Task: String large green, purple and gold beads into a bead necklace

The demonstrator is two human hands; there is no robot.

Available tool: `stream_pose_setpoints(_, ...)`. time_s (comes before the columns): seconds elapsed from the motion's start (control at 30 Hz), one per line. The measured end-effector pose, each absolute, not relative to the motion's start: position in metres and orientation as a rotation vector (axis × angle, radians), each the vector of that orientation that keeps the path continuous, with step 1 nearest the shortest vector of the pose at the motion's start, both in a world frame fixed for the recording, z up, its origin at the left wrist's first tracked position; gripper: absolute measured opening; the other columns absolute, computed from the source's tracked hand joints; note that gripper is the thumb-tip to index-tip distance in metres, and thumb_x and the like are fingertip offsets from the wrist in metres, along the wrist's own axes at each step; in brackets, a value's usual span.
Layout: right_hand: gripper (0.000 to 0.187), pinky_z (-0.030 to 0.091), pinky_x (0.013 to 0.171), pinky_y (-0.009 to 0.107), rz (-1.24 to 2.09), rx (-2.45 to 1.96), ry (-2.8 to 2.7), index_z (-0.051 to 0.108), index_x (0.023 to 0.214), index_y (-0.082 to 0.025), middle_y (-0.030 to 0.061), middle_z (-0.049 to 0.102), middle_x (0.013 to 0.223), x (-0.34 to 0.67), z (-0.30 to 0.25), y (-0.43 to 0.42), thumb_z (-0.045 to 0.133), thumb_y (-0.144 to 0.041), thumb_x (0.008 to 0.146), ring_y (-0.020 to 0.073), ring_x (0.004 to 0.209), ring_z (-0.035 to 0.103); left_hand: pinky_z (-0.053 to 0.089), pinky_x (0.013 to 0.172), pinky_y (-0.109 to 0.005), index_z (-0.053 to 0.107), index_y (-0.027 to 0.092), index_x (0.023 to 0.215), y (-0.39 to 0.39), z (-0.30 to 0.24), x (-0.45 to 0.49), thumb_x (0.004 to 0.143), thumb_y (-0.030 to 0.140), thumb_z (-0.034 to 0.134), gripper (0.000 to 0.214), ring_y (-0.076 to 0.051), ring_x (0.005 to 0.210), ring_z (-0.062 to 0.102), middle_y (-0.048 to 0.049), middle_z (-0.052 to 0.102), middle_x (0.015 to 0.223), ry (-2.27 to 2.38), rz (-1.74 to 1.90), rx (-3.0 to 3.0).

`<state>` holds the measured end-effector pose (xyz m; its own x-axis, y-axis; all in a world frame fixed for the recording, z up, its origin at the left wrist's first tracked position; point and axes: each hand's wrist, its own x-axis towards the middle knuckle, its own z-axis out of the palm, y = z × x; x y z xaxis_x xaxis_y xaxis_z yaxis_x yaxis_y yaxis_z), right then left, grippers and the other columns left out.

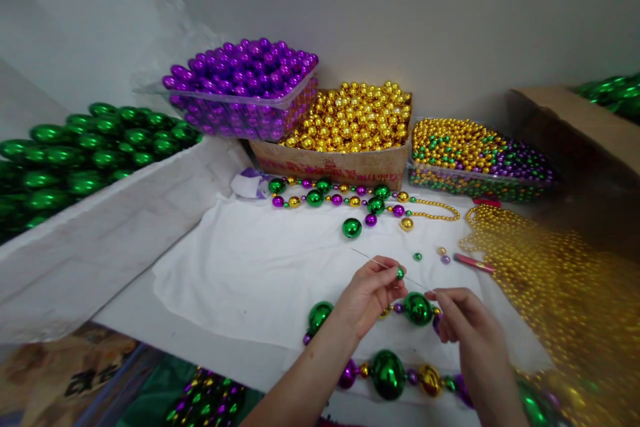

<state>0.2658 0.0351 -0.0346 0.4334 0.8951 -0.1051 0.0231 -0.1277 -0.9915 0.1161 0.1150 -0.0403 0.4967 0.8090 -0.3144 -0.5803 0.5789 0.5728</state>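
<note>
Pinched between the fingers of my left hand [373, 293] is a small green bead [401, 273], with a thin needle [367, 255] running past it. Closed fingers of my right hand [465, 320] grip the same needle further right. Below my hands lies a string of beads with a large green bead [418, 308], and nearer me another stretch with a big green bead [387, 374] and a gold bead [429, 379]. Loose on the white cloth [235, 267] are a green bead [351, 228], a purple bead [371, 220] and a gold bead [407, 224].
Behind stand a tub of purple beads [295, 97], a cardboard box [330, 163] of gold beads and a tub of small mixed beads [480, 177]. Large green beads [75, 153] fill a box at left. Gold bead strands [560, 293] and a red marker-like stick [474, 263] lie right.
</note>
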Motion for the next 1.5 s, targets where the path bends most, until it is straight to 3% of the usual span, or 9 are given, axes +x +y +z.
stream_pose_setpoints(0.3,0.037,0.048,0.068,0.03,0.816,-1.56,-1.27,0.057,0.121,-0.027,0.0061,0.058,0.112,0.274,-0.03,0.044,0.052,-0.042,0.088,0.0169,0.081,0.058,0.049,0.052,-0.023,0.069,0.011,0.083,0.108,-0.028,0.136,0.075,0.032,0.07,0.022,-0.011,0.053,0.06,-0.0053,0.067,0.075,0.864,0.933,0.885)
stream_pose_setpoints(0.43,0.028,0.045,0.08,0.035,0.69,-1.573,-1.476,0.062,0.114,-0.029,0.0052,0.059,0.111,0.278,-0.033,0.046,0.052,-0.039,0.089,0.0214,0.1,0.053,0.041,0.045,-0.019,0.07,0.013,0.076,0.109,-0.026,0.138,0.074,0.029,0.069,0.016,-0.002,0.047,0.05,-0.0082,0.063,0.11,0.846,0.987,1.034)
stream_pose_setpoints(0.6,0.032,0.042,0.079,0.037,0.504,-1.638,-1.489,0.061,0.117,-0.029,0.0053,0.059,0.114,0.281,-0.041,0.044,0.058,-0.035,0.086,0.0235,0.102,0.051,0.037,0.048,-0.019,0.071,0.013,0.073,0.107,-0.031,0.141,0.074,0.027,0.07,0.015,-0.002,0.051,0.048,-0.0062,0.062,0.102,0.834,0.97,1.018)
stream_pose_setpoints(0.83,0.021,0.04,0.063,0.03,0.817,-1.607,-1.165,0.068,0.08,-0.02,0.0027,0.064,0.079,0.29,-0.042,0.04,0.062,-0.04,0.081,0.018,0.076,0.055,0.035,0.049,-0.019,0.069,0.012,0.072,0.111,-0.033,0.156,0.071,0.029,0.072,0.017,-0.006,0.053,0.047,-0.0021,0.061,0.074,0.794,0.886,0.925)
stream_pose_setpoints(1.0,0.026,0.027,0.046,0.023,0.927,-1.489,-0.646,0.067,0.077,-0.017,-0.0012,0.058,0.059,0.297,-0.045,0.038,0.072,-0.042,0.072,0.0086,0.049,0.038,0.04,0.054,-0.021,0.071,0.012,0.081,0.128,-0.041,0.168,0.072,0.034,0.071,0.023,-0.008,0.056,0.051,-0.0036,0.064,0.073,0.7,0.732,0.995)
stream_pose_setpoints(1.17,0.021,0.029,0.047,0.021,0.692,-1.379,-0.412,0.065,0.077,-0.016,-0.0014,0.057,0.066,0.305,-0.038,0.034,0.073,-0.035,0.072,0.0065,0.051,0.039,0.048,0.078,-0.028,0.069,0.017,0.1,0.183,-0.059,0.183,0.079,0.017,0.063,0.022,-0.017,0.087,0.061,-0.0062,0.066,0.101,0.966,0.529,1.72)
stream_pose_setpoints(1.27,0.015,0.031,0.049,0.021,0.618,-1.375,-0.417,0.064,0.075,-0.015,0.0022,0.062,0.085,0.306,-0.032,0.031,0.073,-0.028,0.072,0.0046,0.053,0.039,0.036,0.101,-0.038,0.064,0.019,0.11,0.22,-0.072,0.198,0.078,0.006,0.057,0.035,-0.025,0.117,0.049,-0.0094,0.052,0.128,1.181,0.596,1.855)
stream_pose_setpoints(1.37,0.016,0.028,0.045,0.02,0.662,-1.353,-0.39,0.061,0.072,-0.014,0.0072,0.065,0.104,0.306,-0.031,0.03,0.071,-0.026,0.074,0.0027,0.05,0.037,0.031,0.105,-0.044,0.065,0.018,0.099,0.243,-0.082,0.211,0.074,-0.002,0.056,0.033,-0.029,0.12,0.046,-0.0112,0.052,0.124,1.215,0.577,1.822)
stream_pose_setpoints(1.5,0.019,0.022,0.041,0.019,0.696,-1.291,-0.344,0.057,0.071,-0.014,0.0076,0.068,0.095,0.307,-0.031,0.027,0.071,-0.027,0.074,0.0023,0.047,0.032,0.037,0.1,-0.04,0.064,0.018,0.085,0.25,-0.084,0.211,0.073,0.001,0.06,0.021,-0.026,0.114,0.05,-0.0092,0.057,0.113,1.199,0.615,1.682)
